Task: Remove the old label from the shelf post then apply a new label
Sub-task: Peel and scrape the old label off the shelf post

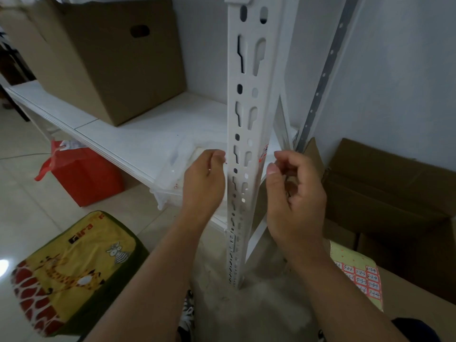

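Nearest the camera, two bare forearms reached up toward a white slotted shelf post point(243, 134) that stood on the floor in the middle of the scene. At near left lay a yellow giraffe-print bag point(71, 270), and at near right a sheet of red-bordered labels point(361, 277) rested on a cardboard box point(414, 287). The left hand point(203, 185) was just left of the post, its fingers point(218, 156) curled and pinching a small scrap that showed a red edge. The right hand point(294, 193) was just right of the post, fingers curled inward with the thumb raised; whether it held anything could not be told. Between the hands, the old label point(263, 154), white with red marking, clung to the post's right edge. Farther left a red bag point(84, 174) stood under the white shelf point(118, 134), which carried a large brown carton point(108, 55).
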